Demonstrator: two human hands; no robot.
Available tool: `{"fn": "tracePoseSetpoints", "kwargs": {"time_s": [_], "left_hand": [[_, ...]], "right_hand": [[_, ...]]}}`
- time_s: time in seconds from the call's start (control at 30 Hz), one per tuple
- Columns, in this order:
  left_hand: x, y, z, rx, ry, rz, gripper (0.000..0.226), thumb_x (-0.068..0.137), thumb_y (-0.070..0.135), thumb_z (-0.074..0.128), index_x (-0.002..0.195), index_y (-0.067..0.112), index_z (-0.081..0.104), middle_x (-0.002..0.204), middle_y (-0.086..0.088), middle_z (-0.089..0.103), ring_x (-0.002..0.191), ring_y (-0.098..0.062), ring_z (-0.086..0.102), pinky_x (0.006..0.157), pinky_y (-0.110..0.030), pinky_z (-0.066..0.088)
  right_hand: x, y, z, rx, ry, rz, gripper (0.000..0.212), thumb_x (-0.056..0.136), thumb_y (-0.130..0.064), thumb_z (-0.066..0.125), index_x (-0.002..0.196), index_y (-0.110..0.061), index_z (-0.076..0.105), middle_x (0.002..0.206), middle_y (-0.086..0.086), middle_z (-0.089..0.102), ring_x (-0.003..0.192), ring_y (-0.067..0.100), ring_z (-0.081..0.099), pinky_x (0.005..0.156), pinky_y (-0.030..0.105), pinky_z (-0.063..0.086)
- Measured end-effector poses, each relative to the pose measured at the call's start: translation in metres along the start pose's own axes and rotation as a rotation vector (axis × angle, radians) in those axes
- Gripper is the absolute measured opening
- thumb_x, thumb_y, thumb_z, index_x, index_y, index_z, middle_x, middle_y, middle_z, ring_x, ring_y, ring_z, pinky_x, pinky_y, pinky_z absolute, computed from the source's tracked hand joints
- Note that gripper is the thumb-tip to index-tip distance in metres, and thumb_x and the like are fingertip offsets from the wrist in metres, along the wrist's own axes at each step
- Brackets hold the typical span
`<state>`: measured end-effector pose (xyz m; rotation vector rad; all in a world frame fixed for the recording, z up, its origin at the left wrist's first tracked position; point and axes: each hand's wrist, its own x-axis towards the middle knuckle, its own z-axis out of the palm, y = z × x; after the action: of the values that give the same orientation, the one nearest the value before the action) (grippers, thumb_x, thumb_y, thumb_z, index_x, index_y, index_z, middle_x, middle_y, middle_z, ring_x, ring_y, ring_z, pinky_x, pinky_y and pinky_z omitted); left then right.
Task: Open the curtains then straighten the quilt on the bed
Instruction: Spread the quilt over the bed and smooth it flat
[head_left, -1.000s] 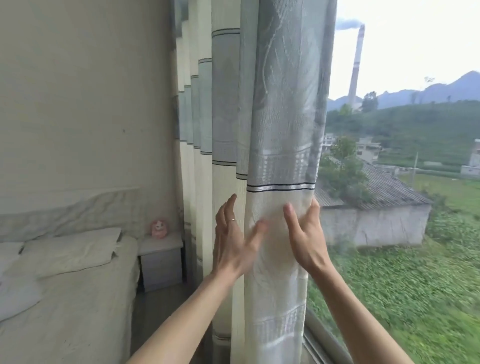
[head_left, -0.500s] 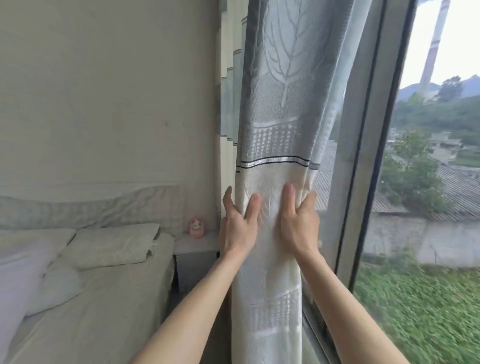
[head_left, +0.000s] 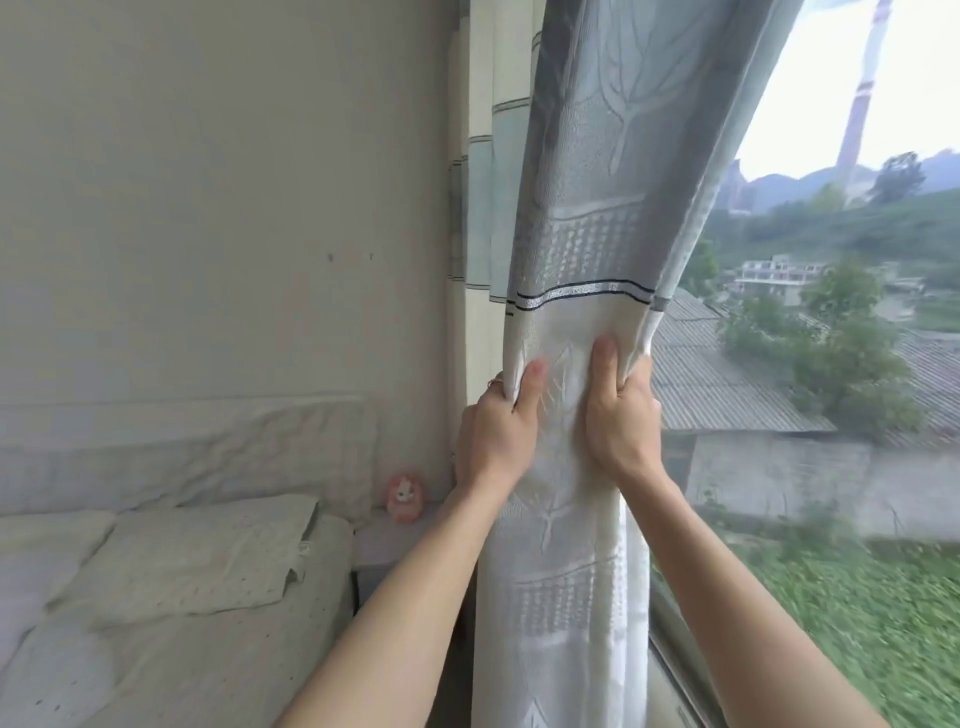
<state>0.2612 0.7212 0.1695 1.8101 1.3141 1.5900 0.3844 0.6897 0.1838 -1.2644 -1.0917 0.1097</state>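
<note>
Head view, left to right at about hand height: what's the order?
pillow → pink toy → left hand → right hand (both hands gripping the curtain) → roof

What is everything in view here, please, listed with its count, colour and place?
curtain: one, grey-blue above and cream below, gathered at the window's left side
window: one, clear glass, right half of the view
wall: one, off-white, left
bed: one, cream cover, lower left
pillows: two, cream and white, at the bed's head
bedside table: one, white, between bed and curtain
figurine: one, pink, on the bedside table
chimney: one, pale with red bands, outside, upper right
grey-roofed building: one, outside, below the window
left grip: one bare hand, pinches the curtain's left edge
right grip: one bare hand, grips the curtain's right edge
</note>
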Motion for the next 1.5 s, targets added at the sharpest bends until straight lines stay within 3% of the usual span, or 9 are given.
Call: {"fn": "tracePoseSetpoints", "kwargs": {"time_s": [0.3, 0.4, 0.5, 0.8, 1.0, 1.1, 1.23, 1.37, 1.5], "left_hand": [[0.141, -0.066, 0.057, 0.079, 0.030, 0.096, 0.067, 0.075, 0.088, 0.016, 0.063, 0.028, 0.042, 0.079, 0.008, 0.063, 0.087, -0.036, 0.063, 0.061, -0.030, 0.030], [0.199, -0.087, 0.089, 0.076, 0.023, 0.073, 0.066, 0.077, 0.084, 0.019, 0.073, 0.025, 0.048, 0.086, -0.008, 0.069, 0.089, -0.036, 0.064, 0.063, -0.030, 0.032], [0.246, -0.104, 0.113, 0.076, -0.010, 0.030, 0.064, 0.079, 0.083, 0.020, 0.071, 0.025, 0.047, 0.069, 0.006, 0.060, 0.088, -0.034, 0.063, 0.064, -0.030, 0.032], [0.395, -0.190, 0.191, 0.065, 0.016, 0.026, 0.068, 0.081, 0.083, 0.024, 0.076, 0.021, 0.054, 0.087, -0.015, 0.070, 0.089, -0.038, 0.063, 0.066, -0.033, 0.038], [0.494, -0.242, 0.225, 0.018, 0.036, 0.034, 0.070, 0.079, 0.085, 0.026, 0.056, 0.023, 0.046, 0.048, 0.008, 0.050, 0.062, -0.026, 0.056, 0.054, -0.031, 0.034], [0.545, -0.274, 0.238, 0.180, 0.184, 0.080, 0.083, 0.077, 0.088, 0.013, 0.080, 0.021, 0.062, 0.076, -0.001, 0.068, 0.082, -0.033, 0.063, 0.064, -0.035, 0.039], [0.612, -0.318, 0.245, 0.395, 0.308, 0.189, 0.090, 0.080, 0.083, 0.002, 0.108, 0.017, 0.057, 0.090, -0.014, 0.072, 0.083, -0.040, 0.066, 0.061, -0.039, 0.041], [0.682, -0.362, 0.251, 0.227, 0.368, 0.220, 0.063, 0.087, 0.075, 0.032, 0.121, 0.022, 0.034, 0.102, -0.011, 0.073, 0.091, -0.037, 0.067, 0.068, -0.044, 0.052], [0.730, -0.391, 0.261, 0.310, 0.562, 0.309, 0.077, 0.078, 0.060, 0.068, 0.135, 0.017, 0.039, 0.128, -0.012, 0.052, 0.111, -0.032, 0.052, 0.085, -0.046, 0.043]], "right_hand": [[0.122, 0.064, 0.106, 0.056, -0.013, -0.060, 0.053, 0.087, -0.081, 0.027, 0.133, -0.056, 0.035, 0.105, -0.029, 0.056, 0.096, 0.002, 0.052, 0.083, 0.022, 0.034], [0.176, 0.096, 0.143, 0.048, -0.057, -0.064, 0.066, 0.088, -0.080, 0.025, 0.144, -0.046, 0.034, 0.130, -0.009, 0.061, 0.118, 0.019, 0.056, 0.091, 0.026, 0.034], [0.218, 0.119, 0.173, 0.054, -0.088, -0.047, 0.071, 0.088, -0.079, 0.025, 0.145, -0.040, 0.037, 0.136, -0.003, 0.059, 0.124, 0.024, 0.054, 0.091, 0.025, 0.032], [0.333, 0.195, 0.277, 0.070, -0.094, 0.014, 0.045, 0.085, -0.081, 0.027, 0.127, -0.064, 0.028, 0.088, -0.020, 0.055, 0.087, 0.016, 0.051, 0.082, 0.031, 0.034], [0.405, 0.232, 0.358, 0.110, -0.079, 0.010, 0.033, 0.083, -0.082, 0.030, 0.114, -0.071, 0.036, 0.091, -0.028, 0.058, 0.077, -0.013, 0.052, 0.071, 0.013, 0.034], [0.442, 0.247, 0.408, 0.120, -0.064, -0.013, 0.023, 0.082, -0.085, 0.029, 0.103, -0.079, 0.037, 0.088, -0.038, 0.058, 0.079, -0.029, 0.048, 0.068, 0.011, 0.031], [0.491, 0.267, 0.480, 0.146, -0.050, 0.016, 0.049, 0.076, -0.092, 0.028, 0.116, -0.068, 0.042, 0.099, -0.029, 0.064, 0.085, -0.014, 0.056, 0.070, 0.015, 0.037], [0.536, 0.287, 0.546, 0.139, -0.054, 0.046, 0.046, 0.073, -0.095, 0.027, 0.112, -0.075, 0.039, 0.084, -0.042, 0.059, 0.079, -0.016, 0.055, 0.068, 0.016, 0.038], [0.570, 0.309, 0.594, 0.135, -0.020, 0.049, 0.052, 0.075, -0.093, 0.025, 0.121, -0.071, 0.038, 0.084, -0.036, 0.060, 0.079, -0.004, 0.056, 0.072, 0.024, 0.040]]}}
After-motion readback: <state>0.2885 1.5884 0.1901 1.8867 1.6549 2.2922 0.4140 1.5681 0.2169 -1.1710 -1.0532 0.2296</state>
